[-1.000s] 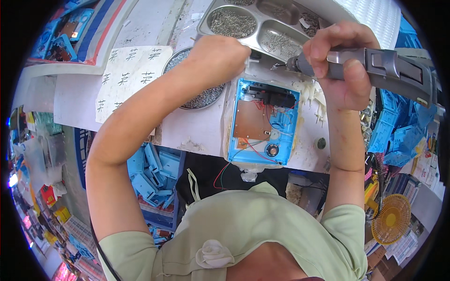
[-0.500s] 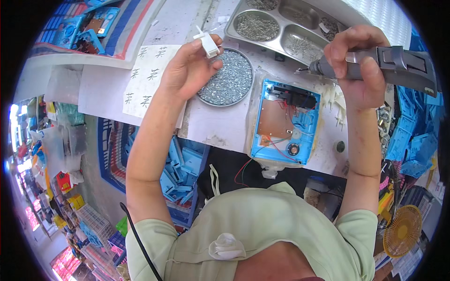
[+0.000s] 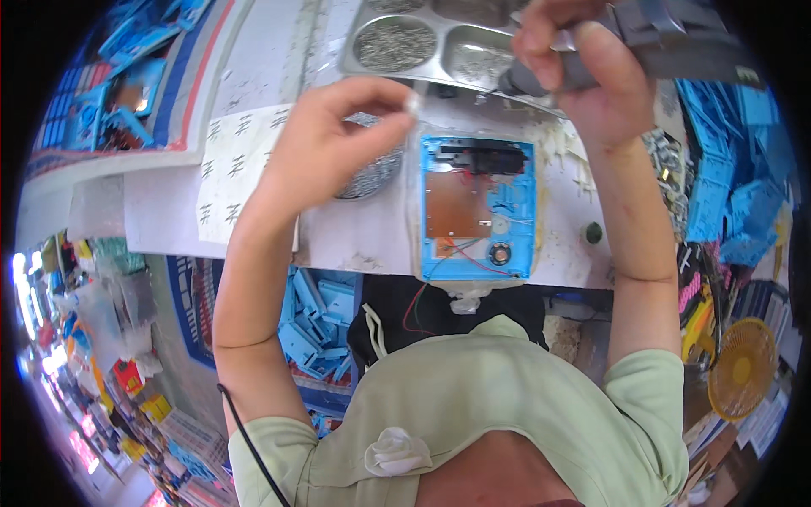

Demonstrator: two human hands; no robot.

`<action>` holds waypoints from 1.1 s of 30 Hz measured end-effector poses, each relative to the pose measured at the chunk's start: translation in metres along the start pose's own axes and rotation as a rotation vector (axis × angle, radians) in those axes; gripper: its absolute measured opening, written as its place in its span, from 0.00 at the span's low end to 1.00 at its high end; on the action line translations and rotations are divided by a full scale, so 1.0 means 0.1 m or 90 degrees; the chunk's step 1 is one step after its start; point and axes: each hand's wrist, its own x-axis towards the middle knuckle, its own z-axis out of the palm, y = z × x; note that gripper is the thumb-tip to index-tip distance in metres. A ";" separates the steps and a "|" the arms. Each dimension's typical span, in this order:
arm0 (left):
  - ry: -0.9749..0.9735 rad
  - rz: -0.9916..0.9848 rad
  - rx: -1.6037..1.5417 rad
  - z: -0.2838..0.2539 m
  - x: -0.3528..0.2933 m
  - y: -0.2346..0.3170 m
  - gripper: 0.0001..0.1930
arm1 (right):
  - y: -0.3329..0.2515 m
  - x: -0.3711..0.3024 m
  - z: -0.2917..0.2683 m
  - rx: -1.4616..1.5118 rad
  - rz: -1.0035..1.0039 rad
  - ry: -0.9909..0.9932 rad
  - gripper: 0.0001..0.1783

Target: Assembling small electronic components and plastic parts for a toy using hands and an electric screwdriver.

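My right hand (image 3: 596, 76) grips a dark grey electric screwdriver (image 3: 676, 42) above the metal tray's near right corner. Its bit points left and holds what looks like a small screw, too blurred to be sure. My left hand (image 3: 338, 139) is raised over a round dish of small screws (image 3: 376, 173), thumb and forefinger pinched. Only a white bit of the white plastic part (image 3: 412, 103) shows at the fingertips; the hand hides the rest. Between my arms lies an open blue plastic casing (image 3: 525, 220) with a brown circuit board, a black mechanism, thin wires and a small round speaker.
A metal compartment tray (image 3: 439, 72) with small fasteners stands at the back. White plastic parts (image 3: 566, 139) lie right of the casing, blue casings (image 3: 718, 169) farther right. Blue pieces (image 3: 317, 321) fill a crate below the table edge. A paper sheet (image 3: 228, 169) lies left.
My left hand has moved right and turned, so its back now shows and most of the white part is hidden. My right hand has moved slightly farther away with the screwdriver. The view has shifted.
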 end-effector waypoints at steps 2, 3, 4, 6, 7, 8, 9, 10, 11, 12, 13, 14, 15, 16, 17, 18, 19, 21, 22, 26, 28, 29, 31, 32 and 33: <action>-0.107 0.105 0.144 0.35 0.16 0.23 0.13 | -0.04 0.00 -0.01 -0.039 -0.005 0.020 0.14; -0.155 0.159 0.215 0.52 0.22 0.33 0.13 | -0.08 0.01 -0.01 -0.058 0.001 0.025 0.14; -0.179 0.215 0.287 0.75 0.28 0.38 0.13 | -0.15 0.00 -0.04 -0.080 0.005 0.036 0.14; -0.195 0.295 0.395 1.15 0.34 0.39 0.12 | -0.23 0.03 -0.04 -0.081 0.010 0.035 0.13; -0.200 0.332 0.423 1.36 0.39 0.35 0.12 | -0.27 0.05 -0.07 -0.081 -0.001 0.026 0.13; -0.201 0.362 0.454 1.51 0.42 0.30 0.12 | -0.28 0.06 -0.10 -0.078 -0.011 0.016 0.13; -0.175 0.374 0.479 1.62 0.45 0.26 0.12 | -0.31 0.07 -0.12 -0.077 -0.021 0.007 0.13; -0.149 0.387 0.506 1.70 0.50 0.26 0.12 | -0.35 0.07 -0.16 -0.084 -0.030 0.011 0.12; -0.120 0.399 0.533 1.73 0.53 0.25 0.12 | -0.38 0.07 -0.21 -0.072 -0.038 0.000 0.12; -0.147 0.349 0.438 1.70 0.52 0.22 0.12 | -0.41 0.07 -0.25 -0.059 -0.044 -0.012 0.13; -0.174 0.298 0.345 1.60 0.47 0.20 0.12 | -0.44 0.06 -0.30 -0.043 -0.053 -0.025 0.13; -0.200 0.245 0.250 1.48 0.41 0.19 0.11 | -0.45 0.05 -0.32 -0.021 -0.058 -0.033 0.13; -0.271 0.084 0.094 1.34 0.36 0.20 0.11 | -0.46 0.05 -0.33 0.001 -0.062 -0.046 0.14; -0.329 -0.080 -0.064 1.14 0.29 0.26 0.11 | -0.47 0.06 -0.33 0.027 -0.066 -0.060 0.15; -0.381 -0.243 -0.227 0.96 0.22 0.28 0.11 | -0.46 0.07 -0.31 0.051 -0.069 -0.076 0.16; -0.329 -0.320 -0.338 0.83 0.14 0.27 0.16 | -0.45 0.07 -0.30 0.076 -0.072 -0.092 0.17; -0.262 -0.339 -0.456 0.77 0.09 0.24 0.17 | -0.42 0.08 -0.24 0.097 -0.067 -0.107 0.18; -0.117 -0.363 -0.690 0.63 0.03 0.18 0.20 | -0.36 0.10 -0.13 0.142 -0.061 -0.134 0.22; -0.079 -0.371 -0.726 0.61 0.07 0.26 0.25 | -0.38 0.13 0.02 0.164 -0.055 -0.136 0.22; -0.071 -0.342 -0.771 0.45 0.17 0.07 0.18 | -0.07 0.30 0.22 0.280 -0.023 -0.238 0.25; -0.167 -0.312 -0.806 0.23 0.12 -0.08 0.17 | 0.12 0.33 0.28 0.305 -0.002 -0.246 0.26; -0.219 -0.294 -0.825 0.17 0.09 -0.10 0.16 | 0.20 0.35 0.30 0.312 0.008 -0.248 0.26; -0.131 -0.386 -0.681 0.13 0.03 -0.12 0.18 | 0.15 0.37 0.32 0.242 0.040 -0.246 0.24; -0.125 -0.405 -0.654 0.05 -0.04 -0.21 0.18 | 0.14 0.39 0.31 0.194 0.056 -0.254 0.23; -0.118 -0.424 -0.626 -0.03 -0.12 -0.29 0.19 | 0.13 0.41 0.30 0.144 0.074 -0.264 0.22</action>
